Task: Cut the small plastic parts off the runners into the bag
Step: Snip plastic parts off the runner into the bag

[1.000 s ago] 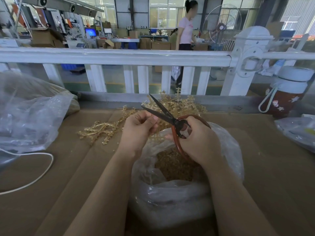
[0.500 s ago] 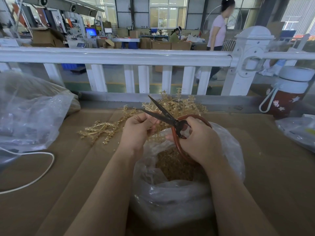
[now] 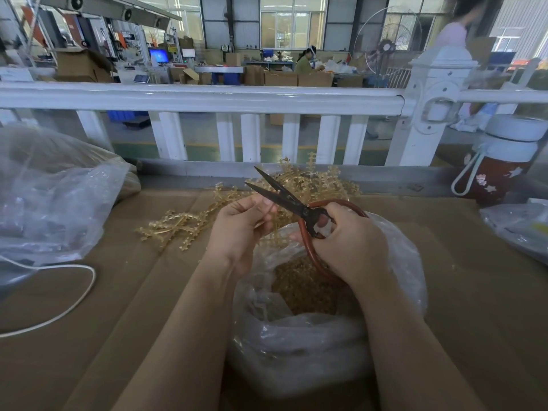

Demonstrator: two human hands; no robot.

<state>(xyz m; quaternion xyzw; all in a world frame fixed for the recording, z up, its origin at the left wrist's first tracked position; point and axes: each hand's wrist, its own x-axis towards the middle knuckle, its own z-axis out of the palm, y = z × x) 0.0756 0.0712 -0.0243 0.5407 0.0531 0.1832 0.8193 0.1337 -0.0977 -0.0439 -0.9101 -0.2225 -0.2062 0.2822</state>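
Little has shifted on the worktop since the earlier frames: both hands hold much the same pose over the bag, the blades stay parted, and only a passer-by beyond the white railing (image 3: 207, 97) has walked off toward the right. At the left edge a crumpled clear sack (image 3: 50, 200) slumps with a white cable (image 3: 74, 304) curling out from under it; what it holds is too hazy to make out. Next, loose amber runners (image 3: 178, 225) lie spread toward the far edge, probably stock waiting its turn. The left hand (image 3: 240, 229) pinches one runner strip (image 3: 271, 207) between fingertips and thumb, lifting it into the mouth of the scissors (image 3: 284, 197), likely so that each part falls straight down. Whether the blades touch the strip I cannot tell, since the fingers cover that spot. The right hand (image 3: 350, 244) is curled round the red loop handles, its thumb through one bow, and it hides the lower bow. Directly beneath both hands, near the near edge, sits the open bag (image 3: 296, 351), placed as a catcher; a heap of small plastic parts (image 3: 302, 289) already fills its middle, though single pieces blur together. At the right edge stand a dark red bottle (image 3: 501, 170) and another clear bag (image 3: 519, 226), cut off by the frame.
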